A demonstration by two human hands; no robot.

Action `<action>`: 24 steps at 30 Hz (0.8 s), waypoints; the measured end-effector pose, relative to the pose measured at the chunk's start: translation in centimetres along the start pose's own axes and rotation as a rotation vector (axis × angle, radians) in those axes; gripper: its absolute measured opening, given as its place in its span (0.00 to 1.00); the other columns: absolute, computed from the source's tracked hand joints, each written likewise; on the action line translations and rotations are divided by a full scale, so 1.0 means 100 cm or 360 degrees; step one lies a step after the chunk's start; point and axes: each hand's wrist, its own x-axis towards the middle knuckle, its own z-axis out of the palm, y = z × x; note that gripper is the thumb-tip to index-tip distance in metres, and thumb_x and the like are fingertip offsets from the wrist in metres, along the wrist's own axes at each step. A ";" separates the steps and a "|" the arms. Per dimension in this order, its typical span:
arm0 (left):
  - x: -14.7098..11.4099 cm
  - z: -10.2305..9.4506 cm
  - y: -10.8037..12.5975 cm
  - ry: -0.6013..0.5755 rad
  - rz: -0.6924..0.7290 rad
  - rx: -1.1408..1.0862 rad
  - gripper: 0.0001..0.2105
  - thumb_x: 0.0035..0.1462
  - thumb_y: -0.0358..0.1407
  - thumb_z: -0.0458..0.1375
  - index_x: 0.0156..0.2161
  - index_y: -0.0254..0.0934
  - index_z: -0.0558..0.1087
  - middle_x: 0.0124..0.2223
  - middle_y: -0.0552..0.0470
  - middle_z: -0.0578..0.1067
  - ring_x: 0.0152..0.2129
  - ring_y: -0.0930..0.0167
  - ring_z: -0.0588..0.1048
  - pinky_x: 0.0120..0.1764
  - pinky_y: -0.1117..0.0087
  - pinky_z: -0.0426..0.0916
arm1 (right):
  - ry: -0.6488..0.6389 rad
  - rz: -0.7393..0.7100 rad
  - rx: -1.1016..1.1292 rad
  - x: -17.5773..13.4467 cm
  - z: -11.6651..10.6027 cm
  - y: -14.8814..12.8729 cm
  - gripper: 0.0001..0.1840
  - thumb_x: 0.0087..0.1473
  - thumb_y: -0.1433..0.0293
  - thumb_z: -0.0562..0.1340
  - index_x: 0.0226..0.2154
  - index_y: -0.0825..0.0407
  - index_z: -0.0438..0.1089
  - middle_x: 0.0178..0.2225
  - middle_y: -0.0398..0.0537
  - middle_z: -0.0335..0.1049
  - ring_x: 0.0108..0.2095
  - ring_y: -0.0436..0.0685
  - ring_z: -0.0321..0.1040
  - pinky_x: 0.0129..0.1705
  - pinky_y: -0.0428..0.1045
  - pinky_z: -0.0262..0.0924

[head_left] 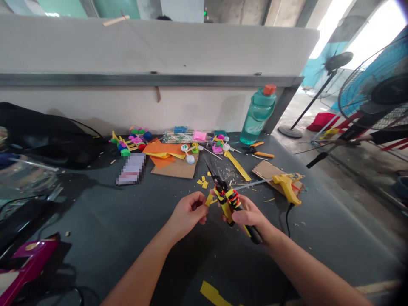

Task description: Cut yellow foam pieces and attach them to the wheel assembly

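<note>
Pinched between thumb and fingers, a small yellow strip [208,199] pokes up from my left hand [190,212]. My right hand [251,214] is wrapped round the yellow-and-black handles of cutting shears [228,197], whose dark blades point up and away from me. The strip lies close to the left side of the shears; I cannot tell if they touch. Just beyond the hands, several small yellow cut pieces [203,182] are scattered on the dark table [134,246]. A larger yellow piece [213,294] lies at the near edge.
Right of the hands, a yellow glue gun [288,187] rests on cardboard [267,170]. Behind are orange-handled pliers [263,154], a green bottle [257,117], orange sheets [165,151] and colourful pom-pom crafts [135,138]. A phone [131,169] lies to the left.
</note>
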 end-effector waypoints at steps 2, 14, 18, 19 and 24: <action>0.001 -0.003 0.001 0.0089 0.0009 -0.0033 0.05 0.46 0.33 0.57 0.26 0.36 0.64 0.21 0.58 0.67 0.16 0.76 0.68 0.22 0.74 0.66 | 0.0060 -0.0024 0.0087 -0.001 0.001 0.001 0.30 0.35 0.65 0.65 0.45 0.52 0.70 0.34 0.47 0.69 0.26 0.53 0.62 0.32 0.49 0.59; 0.004 -0.011 0.003 0.0419 0.0156 -0.0103 0.07 0.51 0.36 0.57 0.27 0.35 0.66 0.22 0.60 0.67 0.15 0.78 0.67 0.21 0.75 0.66 | 0.0054 -0.0148 0.0646 -0.004 0.011 -0.005 0.26 0.41 0.64 0.59 0.46 0.49 0.68 0.45 0.53 0.71 0.42 0.63 0.65 0.34 0.54 0.62; 0.005 -0.011 0.004 0.0430 0.0190 -0.0132 0.08 0.51 0.37 0.58 0.26 0.35 0.66 0.22 0.59 0.66 0.16 0.78 0.65 0.20 0.75 0.67 | 0.0023 -0.0163 0.0789 -0.003 0.009 -0.005 0.19 0.43 0.63 0.59 0.40 0.48 0.71 0.46 0.51 0.71 0.43 0.63 0.65 0.34 0.53 0.61; 0.004 -0.011 0.004 0.0430 0.0197 -0.0142 0.09 0.51 0.37 0.58 0.26 0.35 0.66 0.22 0.59 0.66 0.16 0.78 0.65 0.20 0.75 0.67 | 0.0019 -0.0164 0.0801 -0.002 0.009 -0.005 0.18 0.43 0.64 0.58 0.39 0.48 0.71 0.46 0.51 0.71 0.43 0.63 0.65 0.33 0.53 0.61; 0.003 -0.010 0.001 0.0381 0.0216 -0.0221 0.15 0.56 0.46 0.53 0.32 0.34 0.69 0.25 0.56 0.69 0.17 0.76 0.68 0.20 0.73 0.67 | 0.0024 -0.0116 0.0772 -0.001 0.010 -0.004 0.16 0.43 0.63 0.58 0.36 0.48 0.72 0.45 0.52 0.71 0.43 0.63 0.65 0.35 0.54 0.62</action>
